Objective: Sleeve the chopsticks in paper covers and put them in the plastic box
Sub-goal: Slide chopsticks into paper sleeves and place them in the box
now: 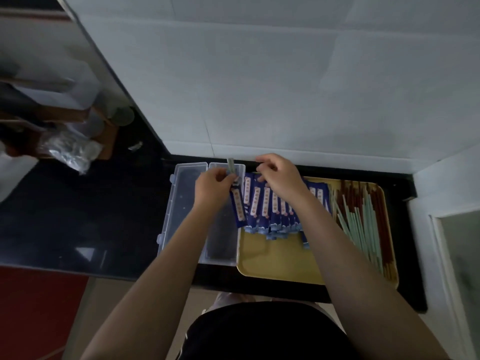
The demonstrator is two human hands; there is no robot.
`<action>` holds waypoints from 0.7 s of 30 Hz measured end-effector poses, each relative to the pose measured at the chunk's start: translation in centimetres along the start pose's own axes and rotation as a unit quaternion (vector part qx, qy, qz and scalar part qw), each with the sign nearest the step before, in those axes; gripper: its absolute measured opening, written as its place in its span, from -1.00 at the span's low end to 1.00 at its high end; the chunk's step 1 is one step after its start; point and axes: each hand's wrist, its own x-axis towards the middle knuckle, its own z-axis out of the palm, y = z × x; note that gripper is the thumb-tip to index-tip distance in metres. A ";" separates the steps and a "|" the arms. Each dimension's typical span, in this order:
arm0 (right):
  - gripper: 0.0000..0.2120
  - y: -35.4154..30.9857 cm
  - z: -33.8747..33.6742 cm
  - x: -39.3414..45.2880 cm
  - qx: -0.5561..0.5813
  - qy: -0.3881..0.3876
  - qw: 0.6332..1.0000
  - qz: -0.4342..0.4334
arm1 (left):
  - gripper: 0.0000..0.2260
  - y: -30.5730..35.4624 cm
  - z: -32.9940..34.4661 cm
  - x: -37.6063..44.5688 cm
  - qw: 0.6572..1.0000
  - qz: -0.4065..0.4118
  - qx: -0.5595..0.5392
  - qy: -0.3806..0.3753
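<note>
We're mid-sleeving: left hand [213, 185] grips a sleeved chopstick pair [235, 193], right hand [279, 178] curled, grip unclear; next, drop pair into plastic box [181, 178].

2 hands: left hand [211, 185], right hand [279, 178]. 1 clear plastic box [179, 211] w/ open lid, 1 yellow tray [275, 261] at its 3 o'clock. Blue paper covers [270, 206] on tray approx 10, overlapped so no exact count, plus 1 sleeved pair [237, 203] in left hand; loose chopsticks [363, 219] at tray's 3 o'clock = green + brown, too many/blurred to count.
</note>
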 end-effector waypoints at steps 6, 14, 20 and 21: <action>-0.81 3.5 0.2 -0.2 -0.128 0.048 0.986 0.093 | -0.58 -1.3 -1.2 1.8 0.991 0.056 0.105 -0.068; -0.86 7.0 0.8 -1.9 -0.252 0.044 0.955 0.148 | -0.55 -4.3 3.1 1.4 0.937 0.050 0.269 -0.218; -0.76 7.8 2.0 -2.5 -0.301 0.043 0.941 0.148 | -0.55 -5.5 3.6 1.3 0.928 0.030 0.289 -0.233; -0.69 7.8 2.0 -2.6 -0.304 0.051 0.938 0.157 | -0.56 -5.5 3.7 1.3 0.925 0.026 0.297 -0.237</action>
